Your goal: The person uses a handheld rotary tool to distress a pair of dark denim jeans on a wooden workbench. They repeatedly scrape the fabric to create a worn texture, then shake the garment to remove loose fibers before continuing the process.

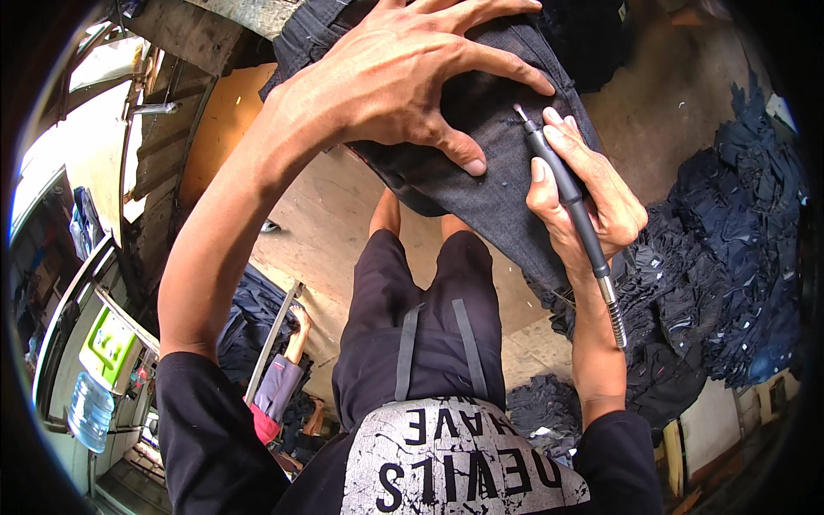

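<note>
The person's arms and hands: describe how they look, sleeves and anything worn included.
The left hand and right hand are bare, with no gloves, rings or watch showing. Short black sleeves, the left sleeve and the right sleeve, end around the elbows and look plain. The left forearm and right forearm are uncovered, with no bands visible.

Charcoal-black denim garment [506,202], black tool [564,178] with silver spring [614,316], lime-green panel [103,350], pale blue bottle [90,412]
</note>
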Available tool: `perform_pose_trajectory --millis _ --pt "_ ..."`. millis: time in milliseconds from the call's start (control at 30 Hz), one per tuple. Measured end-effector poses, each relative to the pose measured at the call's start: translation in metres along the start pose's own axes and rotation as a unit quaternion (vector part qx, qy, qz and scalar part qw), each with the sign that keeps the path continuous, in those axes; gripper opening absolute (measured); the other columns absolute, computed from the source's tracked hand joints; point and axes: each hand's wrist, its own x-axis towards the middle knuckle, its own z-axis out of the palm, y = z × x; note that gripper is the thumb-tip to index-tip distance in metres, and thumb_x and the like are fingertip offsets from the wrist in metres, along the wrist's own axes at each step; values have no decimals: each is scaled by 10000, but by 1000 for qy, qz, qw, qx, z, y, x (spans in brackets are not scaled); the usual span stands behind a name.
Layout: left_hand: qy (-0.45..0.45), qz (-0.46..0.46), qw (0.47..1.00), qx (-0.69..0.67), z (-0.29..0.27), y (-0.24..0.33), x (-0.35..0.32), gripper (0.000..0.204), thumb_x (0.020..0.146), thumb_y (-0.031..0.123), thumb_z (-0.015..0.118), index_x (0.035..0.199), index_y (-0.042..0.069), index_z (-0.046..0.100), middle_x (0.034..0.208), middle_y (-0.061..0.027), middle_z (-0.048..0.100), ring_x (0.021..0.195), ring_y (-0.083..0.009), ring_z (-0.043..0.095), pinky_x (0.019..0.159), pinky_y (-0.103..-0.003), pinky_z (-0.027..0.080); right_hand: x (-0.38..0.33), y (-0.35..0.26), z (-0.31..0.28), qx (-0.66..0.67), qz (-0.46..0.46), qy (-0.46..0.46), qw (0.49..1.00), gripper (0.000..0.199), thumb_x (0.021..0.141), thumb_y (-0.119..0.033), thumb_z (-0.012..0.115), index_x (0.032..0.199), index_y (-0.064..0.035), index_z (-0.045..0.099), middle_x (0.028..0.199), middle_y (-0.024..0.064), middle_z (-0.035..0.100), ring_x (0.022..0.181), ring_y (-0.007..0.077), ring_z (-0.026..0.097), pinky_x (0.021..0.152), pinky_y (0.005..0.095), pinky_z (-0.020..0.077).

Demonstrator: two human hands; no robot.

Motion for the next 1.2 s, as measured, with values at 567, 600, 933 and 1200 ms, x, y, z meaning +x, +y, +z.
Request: perform_pose_trajectory --millis 567,600,933,1200 --pt "-5 -3 1000 20 0 1 1 911 768 749 881 1575 416 621 1822 -177 244 1712 -424 125 1319 -765 30 -15 -3 -13 28 13 -32 999 370 832 115 736 1200 103 774 1180 289 807 1157 375 804 1125 510 596" --pt "-2 -1 1000 25 0 1 0 910 769 750 881 1576 419 620 1822 -177 244 1712 -425 123 1319 -765 27 -16 -3 -13 24 8 -33 999 369 835 115 737 1202 104 773 1180 290 807 1158 376 804 1127 512 594" --pt "4 10 1000 27 -1 4 1 908 774 774 865 1577 432 617 1829 -170 233 1713 -433 112 1333 -740 1 -14 0 -10 38 1 -20 999 357 796 132 754 1151 107 787 1164 284 813 1152 375 808 1119 506 601" --pt "-12 -9 1000 25 0 5 -1 896 767 784 860 1558 423 642 1825 -170 247 1709 -441 119 1336 -730 2 -24 3 -15 48 9 -22 999 326 788 143 740 1108 101 786 1140 284 818 1140 371 811 1114 501 605"
